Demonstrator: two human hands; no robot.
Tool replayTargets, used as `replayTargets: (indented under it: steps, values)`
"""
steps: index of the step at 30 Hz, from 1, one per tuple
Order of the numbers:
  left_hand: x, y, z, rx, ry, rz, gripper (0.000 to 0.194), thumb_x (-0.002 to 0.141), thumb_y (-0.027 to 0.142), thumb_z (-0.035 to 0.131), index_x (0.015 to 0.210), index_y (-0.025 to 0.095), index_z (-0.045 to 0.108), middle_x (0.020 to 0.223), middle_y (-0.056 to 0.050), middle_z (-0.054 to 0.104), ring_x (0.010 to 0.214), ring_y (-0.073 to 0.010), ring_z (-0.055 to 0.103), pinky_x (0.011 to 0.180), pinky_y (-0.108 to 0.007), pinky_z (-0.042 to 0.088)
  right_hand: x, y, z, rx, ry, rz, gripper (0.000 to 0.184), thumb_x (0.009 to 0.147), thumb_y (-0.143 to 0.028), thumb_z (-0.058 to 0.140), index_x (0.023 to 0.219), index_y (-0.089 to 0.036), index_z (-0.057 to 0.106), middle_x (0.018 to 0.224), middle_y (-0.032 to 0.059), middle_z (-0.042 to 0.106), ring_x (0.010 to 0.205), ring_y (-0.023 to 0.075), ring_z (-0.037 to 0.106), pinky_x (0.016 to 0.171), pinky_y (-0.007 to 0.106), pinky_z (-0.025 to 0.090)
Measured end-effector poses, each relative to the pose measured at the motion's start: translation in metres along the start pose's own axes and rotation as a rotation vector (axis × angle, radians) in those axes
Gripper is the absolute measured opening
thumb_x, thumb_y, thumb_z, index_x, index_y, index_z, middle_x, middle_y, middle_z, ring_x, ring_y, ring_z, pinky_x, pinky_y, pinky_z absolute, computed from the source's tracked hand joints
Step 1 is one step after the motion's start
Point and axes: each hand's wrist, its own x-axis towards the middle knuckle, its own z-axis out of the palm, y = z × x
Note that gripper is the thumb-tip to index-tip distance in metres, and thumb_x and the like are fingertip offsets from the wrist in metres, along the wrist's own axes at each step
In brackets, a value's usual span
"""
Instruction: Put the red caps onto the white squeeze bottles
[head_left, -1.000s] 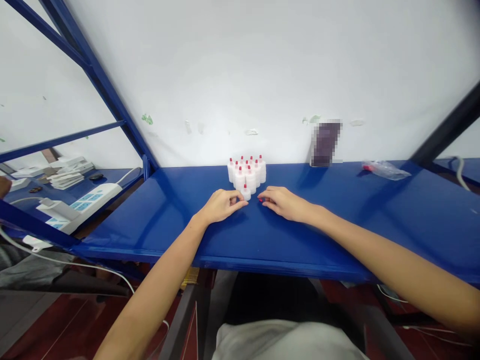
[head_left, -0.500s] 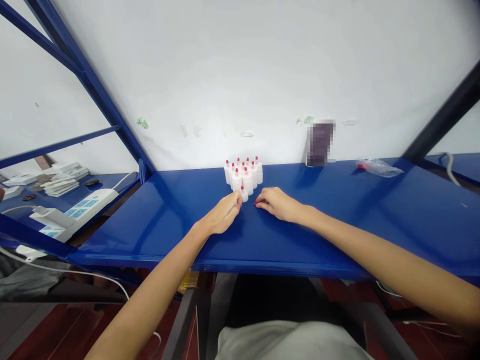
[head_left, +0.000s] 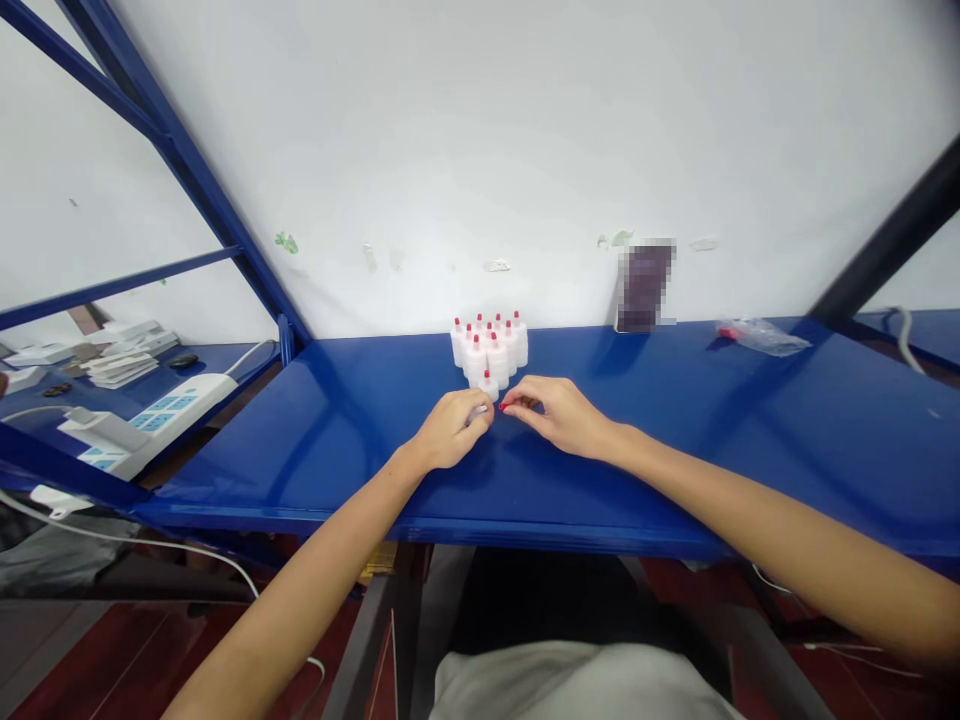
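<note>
Right hand (head_left: 562, 412), nearly closed, pinched a red piece (head_left: 503, 406), probably for control; left hand (head_left: 448, 428) curled round a white piece (head_left: 477, 411).

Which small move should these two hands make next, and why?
Probably ease the right hand toward the left hand, bringing the small red piece to the white piece: each is held in the fingers, close together yet apart, and the standing bottles nearby wear red tips.
</note>
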Motion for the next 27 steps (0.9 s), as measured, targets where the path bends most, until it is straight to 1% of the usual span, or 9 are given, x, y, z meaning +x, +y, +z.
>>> replayTargets:
  steps: [2,4,9,13,16,19,22,25,27]
  values:
    - [0.001,0.002,0.001,0.087,-0.008,-0.004,0.023,0.087,0.025,0.042,0.072,0.016,0.057,0.072,-0.003,0.060,0.069,-0.0157,0.055,0.070,-0.028,0.040,0.000,-0.003,0.002,-0.016,-0.004,-0.038,0.008,0.091,-0.019,0.060,0.094,-0.016,0.067,0.083,0.0038,0.067,0.072,0.0148,0.061,0.068,0.027,0.048]
    - [0.003,0.005,0.002,0.154,-0.027,-0.019,0.026,0.086,0.024,0.039,0.070,0.016,0.057,0.069,-0.004,0.061,0.066,-0.0165,0.055,0.068,-0.028,0.039,0.000,-0.006,0.005,-0.012,-0.003,-0.064,0.007,0.090,-0.018,0.060,0.092,-0.016,0.067,0.082,0.0037,0.066,0.071,0.0145,0.061,0.067,0.026,0.048]
    - [0.006,0.006,0.007,0.283,-0.060,-0.051,0.031,0.086,0.026,0.038,0.075,0.016,0.064,0.073,-0.008,0.067,0.069,-0.0203,0.060,0.067,-0.031,0.038,-0.001,-0.008,0.009,0.017,0.054,-0.065,0.005,0.085,-0.015,0.062,0.085,-0.017,0.067,0.075,0.0014,0.064,0.066,0.0132,0.058,0.064,0.026,0.048]
    - [0.006,0.006,0.008,0.332,-0.060,-0.045,0.033,0.087,0.031,0.040,0.073,0.017,0.066,0.072,-0.009,0.068,0.066,-0.0214,0.060,0.062,-0.031,0.035,-0.002,-0.011,0.009,-0.009,0.022,-0.070,0.006,0.085,-0.014,0.060,0.084,-0.017,0.066,0.076,0.0021,0.063,0.069,0.0139,0.058,0.065,0.026,0.047]
    - [0.006,0.007,0.007,0.275,-0.045,-0.031,0.037,0.089,0.035,0.040,0.067,0.017,0.064,0.063,-0.007,0.064,0.059,-0.0187,0.055,0.060,-0.030,0.033,-0.003,-0.014,0.009,-0.012,0.017,-0.081,0.008,0.086,-0.015,0.059,0.084,-0.018,0.066,0.077,0.0025,0.063,0.070,0.0144,0.059,0.067,0.027,0.048]
    - [0.006,0.007,0.005,0.106,-0.029,-0.016,0.041,0.090,0.036,0.039,0.062,0.017,0.061,0.056,-0.004,0.058,0.054,-0.0150,0.051,0.060,-0.028,0.035,-0.002,-0.016,0.010,0.040,0.062,-0.088,0.008,0.086,-0.016,0.059,0.087,-0.019,0.067,0.078,0.0023,0.064,0.071,0.0142,0.059,0.067,0.026,0.048]
    - [0.005,0.006,0.005,-0.030,-0.002,0.009,0.037,0.087,0.031,0.038,0.062,0.016,0.060,0.056,-0.002,0.057,0.054,-0.0137,0.051,0.060,-0.026,0.036,-0.002,-0.018,0.013,0.099,0.100,-0.091,0.007,0.087,-0.016,0.060,0.088,-0.018,0.067,0.079,0.0024,0.064,0.070,0.0138,0.059,0.067,0.026,0.048]
    - [0.005,0.006,0.007,-0.065,0.027,0.036,0.031,0.083,0.027,0.040,0.064,0.015,0.061,0.058,-0.002,0.058,0.055,-0.0136,0.051,0.059,-0.026,0.036,-0.001,-0.020,0.016,0.127,0.106,-0.112,0.006,0.088,-0.016,0.060,0.087,-0.017,0.066,0.078,0.0024,0.063,0.069,0.0134,0.058,0.066,0.025,0.048]
    - [0.005,0.007,0.008,-0.081,0.050,0.050,0.030,0.083,0.027,0.040,0.067,0.015,0.061,0.061,-0.002,0.059,0.057,-0.0138,0.053,0.061,-0.026,0.037,0.001,-0.020,0.016,0.123,0.103,-0.131,0.006,0.088,-0.016,0.059,0.088,-0.017,0.065,0.078,0.0024,0.063,0.070,0.0134,0.058,0.066,0.025,0.047]
